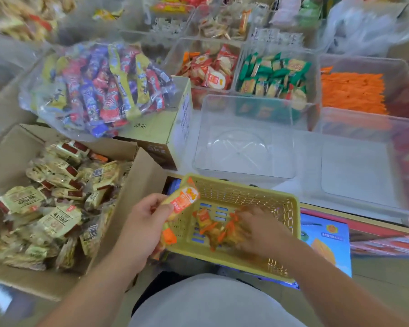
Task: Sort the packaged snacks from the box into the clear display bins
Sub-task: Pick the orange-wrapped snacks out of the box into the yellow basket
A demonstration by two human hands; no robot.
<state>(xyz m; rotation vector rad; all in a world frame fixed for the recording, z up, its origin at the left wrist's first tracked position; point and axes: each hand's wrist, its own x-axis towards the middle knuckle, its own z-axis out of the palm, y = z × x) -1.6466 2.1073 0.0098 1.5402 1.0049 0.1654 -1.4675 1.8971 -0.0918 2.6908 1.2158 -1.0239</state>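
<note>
Orange-wrapped, the snack packets (pixel 182 200) pinched in the left hand (pixel 147 223) at lower centre seem gathered for one trip to the empty clear bin (pixel 243 149) just above, while the right hand (pixel 262 230) reaches onto loose packets (pixel 216 228) in the yellow basket (pixel 246 185), grip too blurred to tell.

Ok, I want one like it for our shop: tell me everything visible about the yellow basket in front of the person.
The yellow basket is rectangular, looks like plastic, with perforated walls and a slotted floor. It rests on a blue box, near the person's lap. Inside lie orange packets; the right hand reaches in among them, blurred. The left hand holds an orange packet over its left corner.
</note>
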